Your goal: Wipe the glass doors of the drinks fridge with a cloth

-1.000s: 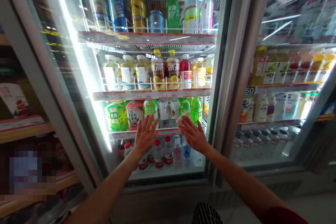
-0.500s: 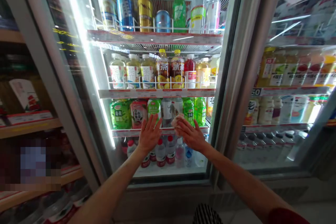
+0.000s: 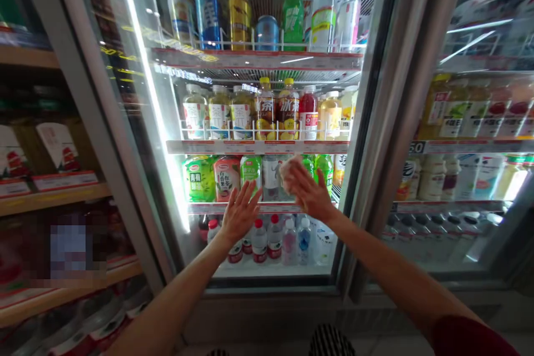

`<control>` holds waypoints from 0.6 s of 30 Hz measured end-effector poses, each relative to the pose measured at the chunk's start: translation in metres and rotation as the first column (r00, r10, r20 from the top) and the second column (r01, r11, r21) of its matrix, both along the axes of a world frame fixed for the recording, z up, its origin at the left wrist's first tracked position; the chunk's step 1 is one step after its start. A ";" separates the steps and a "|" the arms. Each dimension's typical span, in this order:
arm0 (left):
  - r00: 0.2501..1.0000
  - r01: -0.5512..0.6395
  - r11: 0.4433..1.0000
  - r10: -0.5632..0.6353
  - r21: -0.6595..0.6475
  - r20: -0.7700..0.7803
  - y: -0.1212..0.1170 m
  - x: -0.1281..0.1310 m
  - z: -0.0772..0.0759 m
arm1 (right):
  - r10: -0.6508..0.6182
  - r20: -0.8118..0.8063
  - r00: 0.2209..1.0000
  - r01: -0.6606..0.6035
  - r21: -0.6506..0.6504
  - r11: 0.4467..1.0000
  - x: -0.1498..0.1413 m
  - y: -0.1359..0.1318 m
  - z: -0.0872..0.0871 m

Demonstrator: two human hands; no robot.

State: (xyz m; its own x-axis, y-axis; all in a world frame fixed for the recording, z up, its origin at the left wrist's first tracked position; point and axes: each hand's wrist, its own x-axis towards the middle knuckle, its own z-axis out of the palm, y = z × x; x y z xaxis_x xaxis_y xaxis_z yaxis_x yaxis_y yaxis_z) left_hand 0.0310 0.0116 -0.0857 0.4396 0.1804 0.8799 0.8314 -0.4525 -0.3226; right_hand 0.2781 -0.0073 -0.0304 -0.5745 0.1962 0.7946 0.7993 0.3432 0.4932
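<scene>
In front of me stands a lit drinks fridge with a glass door (image 3: 267,270). Toward its lower middle my left hand (image 3: 241,212) is raised palm-forward, fingers spread, with nothing in it; it seems to lie flat on the glass. To its right my right hand (image 3: 311,192) holds a crumpled pale cloth (image 3: 291,173) under its fingers, pressed against the door. Some motion blur covers that hand. Behind the hands, a green drink bottle (image 3: 251,169) and a clear bottle with a grey print (image 3: 272,175) are partly hidden.
Cans and bottles fill the fridge shelves (image 3: 258,147). A metal door frame (image 3: 411,94) rises at the right, with another drinks fridge beyond it. Wooden shelves (image 3: 50,200) with boxed and bottled goods stand at the left. A striped dark shape (image 3: 331,340) shows at the bottom.
My right hand has moved slightly up and right with the cloth. The left hand stays in nearly the same place. The whole view has shifted a little.
</scene>
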 end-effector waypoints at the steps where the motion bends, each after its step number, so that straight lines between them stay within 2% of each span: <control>1: 1.000 -0.003 1.000 0.003 -0.002 0.003 0.000 -0.002 0.000 | -0.030 -0.129 0.991 0.036 0.044 0.998 -0.001 0.003 0.014; 3: 0.999 -0.014 1.000 0.014 0.000 0.041 0.000 -0.008 0.002 | -0.051 -0.292 0.955 0.083 0.099 0.992 -0.006 0.007 0.031; 4: 0.997 -0.020 1.000 0.020 0.005 0.069 0.000 -0.012 0.002 | -0.044 -0.285 0.957 0.075 0.099 0.992 -0.010 0.007 0.030; 6: 0.993 -0.029 0.999 0.026 0.023 0.115 0.001 -0.020 0.003 | 0.005 -0.116 0.993 0.000 0.039 0.999 -0.020 0.005 0.012; 8: 0.992 -0.033 0.999 0.029 0.032 0.125 0.002 -0.027 0.003 | 0.090 0.100 0.991 -0.085 -0.059 0.995 -0.027 0.002 -0.010; 10: 0.992 -0.044 0.999 0.042 0.021 0.122 0.001 -0.033 0.002 | 0.139 0.179 0.974 -0.122 -0.102 0.987 -0.029 0.001 -0.014; 12: 0.991 -0.061 0.998 0.061 -0.001 0.121 0.001 -0.036 0.001 | 0.114 0.078 0.990 -0.111 -0.037 0.993 -0.029 0.005 0.004; 15: 0.990 -0.075 0.997 0.079 -0.034 0.117 -0.001 -0.037 0.000 | 0.065 -0.206 0.976 -0.041 0.122 0.992 -0.033 0.015 0.036; 16: 0.990 -0.080 0.996 0.085 -0.049 0.112 -0.001 -0.038 0.000 | 0.067 -0.249 0.966 -0.033 0.138 0.990 -0.036 0.017 0.038; 18: 0.991 -0.091 0.993 0.098 -0.077 0.093 -0.001 -0.039 0.000 | 0.088 -0.184 0.979 -0.074 0.083 0.994 -0.046 0.017 0.026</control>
State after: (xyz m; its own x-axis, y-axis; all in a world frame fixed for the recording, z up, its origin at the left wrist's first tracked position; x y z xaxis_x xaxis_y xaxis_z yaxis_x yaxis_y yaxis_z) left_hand -0.0084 0.0103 -0.0859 0.3311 0.2819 0.9005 0.8971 -0.3901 -0.2077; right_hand 0.2321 0.0093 -0.0042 -0.4255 0.0901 0.9005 0.8511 0.3781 0.3643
